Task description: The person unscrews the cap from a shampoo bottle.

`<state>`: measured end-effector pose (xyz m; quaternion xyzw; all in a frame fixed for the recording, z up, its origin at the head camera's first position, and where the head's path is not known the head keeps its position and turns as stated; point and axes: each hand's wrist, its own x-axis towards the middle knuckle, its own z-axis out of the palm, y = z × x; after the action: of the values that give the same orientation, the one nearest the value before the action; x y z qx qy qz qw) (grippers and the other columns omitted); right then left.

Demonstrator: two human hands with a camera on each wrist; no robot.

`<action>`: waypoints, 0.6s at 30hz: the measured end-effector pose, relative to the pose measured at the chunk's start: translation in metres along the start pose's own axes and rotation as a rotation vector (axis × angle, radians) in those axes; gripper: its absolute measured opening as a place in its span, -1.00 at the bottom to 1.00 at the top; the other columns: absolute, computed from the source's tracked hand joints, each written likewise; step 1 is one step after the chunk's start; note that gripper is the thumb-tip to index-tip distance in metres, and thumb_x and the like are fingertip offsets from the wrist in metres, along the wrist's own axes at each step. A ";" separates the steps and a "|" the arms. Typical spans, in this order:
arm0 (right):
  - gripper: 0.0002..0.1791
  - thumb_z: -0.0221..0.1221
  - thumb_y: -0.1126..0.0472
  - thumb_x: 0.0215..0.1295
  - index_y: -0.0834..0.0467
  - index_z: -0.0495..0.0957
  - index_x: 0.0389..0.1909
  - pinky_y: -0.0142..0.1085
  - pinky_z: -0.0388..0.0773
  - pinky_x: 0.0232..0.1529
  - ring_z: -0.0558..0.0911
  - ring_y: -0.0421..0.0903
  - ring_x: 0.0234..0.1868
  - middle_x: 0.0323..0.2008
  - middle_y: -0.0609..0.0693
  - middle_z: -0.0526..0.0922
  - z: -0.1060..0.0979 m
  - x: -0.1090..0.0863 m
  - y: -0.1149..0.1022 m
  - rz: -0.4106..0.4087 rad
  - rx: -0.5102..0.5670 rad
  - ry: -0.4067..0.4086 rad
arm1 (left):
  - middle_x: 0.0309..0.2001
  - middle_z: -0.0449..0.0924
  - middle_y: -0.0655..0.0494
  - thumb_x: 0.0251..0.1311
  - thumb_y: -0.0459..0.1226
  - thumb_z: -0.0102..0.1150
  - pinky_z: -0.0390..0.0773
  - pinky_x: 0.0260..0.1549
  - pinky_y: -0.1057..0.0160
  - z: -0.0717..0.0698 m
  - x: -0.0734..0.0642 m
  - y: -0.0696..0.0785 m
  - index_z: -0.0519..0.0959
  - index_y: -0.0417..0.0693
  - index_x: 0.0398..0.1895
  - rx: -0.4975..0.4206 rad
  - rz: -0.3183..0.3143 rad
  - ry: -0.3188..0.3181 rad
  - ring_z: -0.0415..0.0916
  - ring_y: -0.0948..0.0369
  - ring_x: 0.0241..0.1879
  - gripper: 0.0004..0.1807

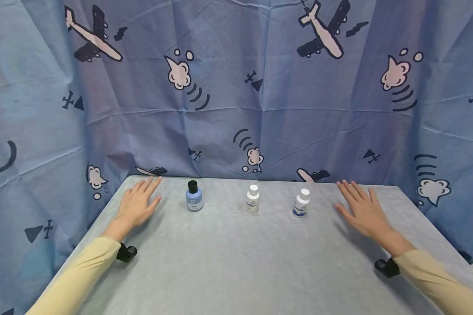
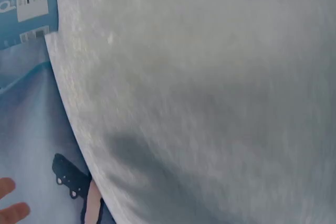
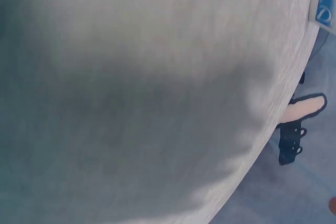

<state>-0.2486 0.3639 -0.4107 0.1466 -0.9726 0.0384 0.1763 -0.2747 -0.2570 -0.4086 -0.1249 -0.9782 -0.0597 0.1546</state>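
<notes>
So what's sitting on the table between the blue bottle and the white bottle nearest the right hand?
One small white-capped bottle stands between the blue bottle and the right-most white bottle; the head view shows it.

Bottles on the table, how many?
3, in a row near the far edge: a blue bottle with black cap beside the left hand, a white-capped bottle in the middle, another white-capped bottle nearer the right hand. None looks hidden.

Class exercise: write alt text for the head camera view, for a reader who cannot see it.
Two hands, left hand and right hand, rest flat on a grey table. Between them stand a blue bottle and two white bottles, before an aeroplane-print curtain.
</notes>
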 end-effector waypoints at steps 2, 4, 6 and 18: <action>-0.28 0.03 -0.04 0.39 0.14 0.07 0.47 0.31 -0.15 0.35 0.12 0.26 0.43 0.39 0.29 0.23 0.000 0.001 -0.004 -0.006 -0.019 0.064 | 0.40 0.23 -0.17 0.38 -0.04 -0.10 0.29 0.14 -0.26 -0.001 0.000 0.004 0.15 0.06 0.47 -0.024 -0.018 0.026 0.19 -0.16 0.34 -0.39; -0.33 0.10 0.03 0.34 0.18 0.20 0.40 0.27 -0.01 0.29 0.23 0.28 0.32 0.29 0.30 0.35 0.000 0.003 -0.008 -0.010 -0.034 0.125 | 0.35 0.32 -0.16 0.37 -0.06 -0.08 0.34 0.09 -0.24 0.000 0.000 0.009 0.20 0.04 0.44 -0.049 -0.032 0.054 0.25 -0.14 0.29 -0.41; -0.38 0.14 0.07 0.31 0.20 0.28 0.34 0.23 0.07 0.24 0.29 0.29 0.24 0.22 0.30 0.42 -0.001 0.003 -0.012 -0.007 -0.027 0.167 | 0.29 0.38 -0.15 0.36 -0.08 -0.06 0.37 0.05 -0.23 0.000 -0.001 0.012 0.27 0.02 0.40 -0.072 -0.043 0.083 0.31 -0.13 0.25 -0.44; -0.52 0.20 0.18 0.21 0.24 0.43 0.15 0.18 0.28 -0.08 0.41 0.26 0.02 0.00 0.29 0.55 -0.004 0.006 -0.035 0.025 0.053 0.280 | -0.04 0.64 -0.08 0.23 -0.16 0.10 0.54 -0.27 -0.11 -0.002 -0.008 0.034 0.56 -0.02 0.07 -0.238 -0.102 0.356 0.54 -0.06 -0.06 -0.64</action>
<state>-0.2422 0.3297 -0.4044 0.1324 -0.9388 0.0863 0.3061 -0.2583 -0.2262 -0.4068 -0.0801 -0.9265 -0.2036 0.3060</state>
